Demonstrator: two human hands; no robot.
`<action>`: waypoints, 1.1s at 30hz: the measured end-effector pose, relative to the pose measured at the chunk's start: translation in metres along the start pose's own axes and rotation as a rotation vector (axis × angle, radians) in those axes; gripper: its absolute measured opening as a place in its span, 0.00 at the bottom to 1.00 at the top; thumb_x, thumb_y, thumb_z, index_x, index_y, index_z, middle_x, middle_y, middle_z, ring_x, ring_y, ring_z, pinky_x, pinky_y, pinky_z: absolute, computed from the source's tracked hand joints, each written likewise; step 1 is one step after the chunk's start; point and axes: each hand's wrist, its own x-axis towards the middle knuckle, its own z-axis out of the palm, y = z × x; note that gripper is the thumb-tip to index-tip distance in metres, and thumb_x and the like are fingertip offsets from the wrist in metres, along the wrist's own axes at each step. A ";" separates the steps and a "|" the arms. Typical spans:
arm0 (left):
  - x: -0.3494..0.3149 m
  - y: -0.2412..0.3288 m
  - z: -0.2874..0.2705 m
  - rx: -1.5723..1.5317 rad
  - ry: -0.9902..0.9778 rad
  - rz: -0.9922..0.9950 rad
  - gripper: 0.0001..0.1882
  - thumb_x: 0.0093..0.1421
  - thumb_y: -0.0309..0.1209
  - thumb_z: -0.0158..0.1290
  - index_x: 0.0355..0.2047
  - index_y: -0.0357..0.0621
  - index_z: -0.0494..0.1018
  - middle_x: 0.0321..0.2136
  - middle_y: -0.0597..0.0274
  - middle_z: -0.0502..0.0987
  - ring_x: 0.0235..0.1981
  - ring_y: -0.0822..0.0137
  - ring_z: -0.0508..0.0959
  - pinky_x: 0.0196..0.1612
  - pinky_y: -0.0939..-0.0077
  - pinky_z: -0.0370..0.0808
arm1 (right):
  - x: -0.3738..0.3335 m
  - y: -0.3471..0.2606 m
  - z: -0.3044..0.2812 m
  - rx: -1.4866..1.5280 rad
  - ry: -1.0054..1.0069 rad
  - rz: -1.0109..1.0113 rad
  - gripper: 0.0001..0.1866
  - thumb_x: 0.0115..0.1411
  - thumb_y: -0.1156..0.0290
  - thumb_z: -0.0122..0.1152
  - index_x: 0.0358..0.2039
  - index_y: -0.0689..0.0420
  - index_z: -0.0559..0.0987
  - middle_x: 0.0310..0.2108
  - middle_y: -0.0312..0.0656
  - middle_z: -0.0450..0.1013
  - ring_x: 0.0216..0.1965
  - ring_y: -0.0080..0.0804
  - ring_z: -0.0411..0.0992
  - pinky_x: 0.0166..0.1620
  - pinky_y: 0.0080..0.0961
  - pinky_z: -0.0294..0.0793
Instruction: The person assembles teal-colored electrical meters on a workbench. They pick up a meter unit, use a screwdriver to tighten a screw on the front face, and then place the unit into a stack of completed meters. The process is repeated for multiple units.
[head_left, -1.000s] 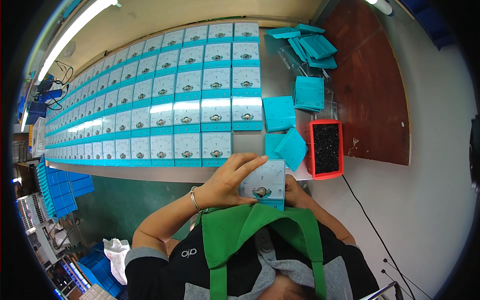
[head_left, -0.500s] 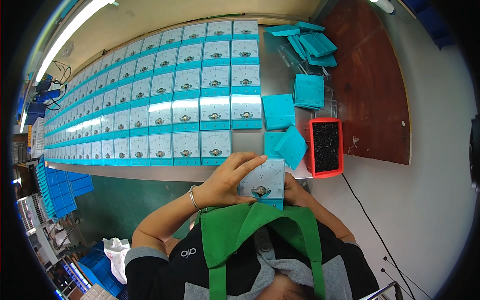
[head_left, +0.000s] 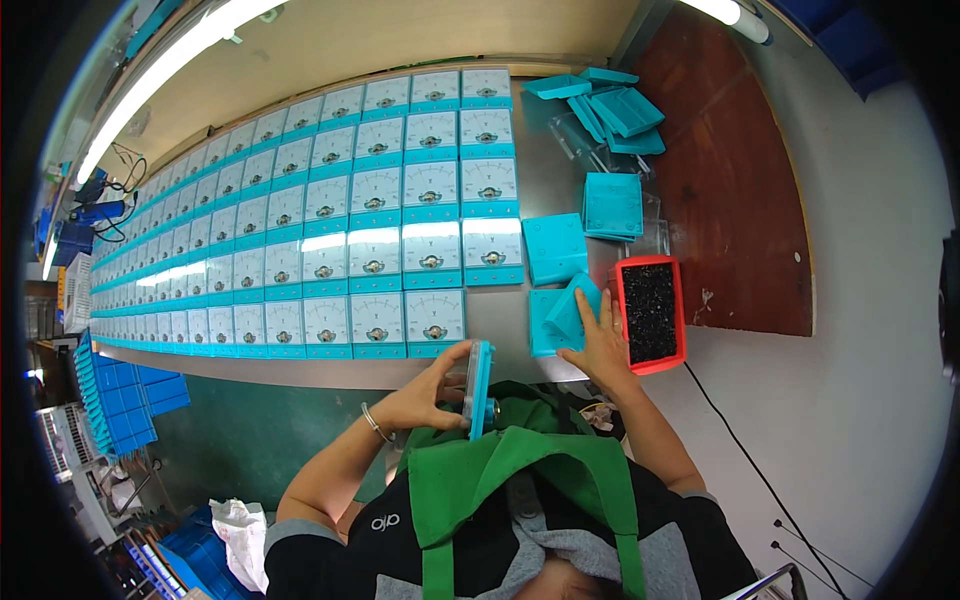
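A teal-framed analog voltmeter (head_left: 479, 388) stands on edge in my left hand (head_left: 428, 396), its dial side turned left and its back toward the right. Thumb and fingers grip it by opposite ends, just in front of the table edge. My right hand (head_left: 603, 345) reaches over the table with fingers stretched apart. Its fingertips lie at the edge of a tilted teal plastic case piece (head_left: 572, 312), which rests partly on another teal piece (head_left: 543, 338). A third teal case piece (head_left: 556, 248) lies just beyond.
Rows of finished-looking meters (head_left: 376, 250) cover the left of the metal table (head_left: 497, 318). A red bin (head_left: 682, 330) of small black parts stands right of my right hand. More teal pieces (head_left: 625, 110) and clear covers (head_left: 575, 140) lie farther back, beside a brown board (head_left: 730, 180).
The voltmeter has turned from facing up to standing on edge, shifting left in my left hand. My right hand has left it and moved forward to the teal case pieces.
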 end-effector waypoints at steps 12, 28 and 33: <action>0.049 0.003 0.019 -0.190 0.407 0.177 0.54 0.45 0.46 0.65 0.66 0.48 0.45 0.57 0.52 0.60 0.56 0.58 0.65 0.56 0.61 0.67 | -0.023 -0.045 -0.016 1.328 -0.412 0.057 0.50 0.47 0.46 0.66 0.65 0.53 0.55 0.46 0.42 0.65 0.43 0.29 0.67 0.40 0.23 0.70; 0.046 0.018 0.020 -0.153 0.410 0.113 0.52 0.45 0.48 0.64 0.65 0.46 0.49 0.56 0.52 0.60 0.57 0.58 0.64 0.58 0.64 0.63 | -0.029 -0.073 -0.020 1.475 -0.509 0.130 0.48 0.48 0.42 0.61 0.63 0.58 0.58 0.41 0.36 0.68 0.31 0.14 0.63 0.23 0.10 0.54; 0.049 0.011 0.012 -0.106 0.392 0.105 0.54 0.46 0.48 0.63 0.66 0.46 0.45 0.60 0.49 0.55 0.61 0.55 0.59 0.61 0.61 0.58 | -0.023 -0.082 -0.010 1.544 -0.483 0.051 0.50 0.47 0.51 0.68 0.65 0.58 0.54 0.47 0.40 0.66 0.42 0.23 0.66 0.38 0.17 0.66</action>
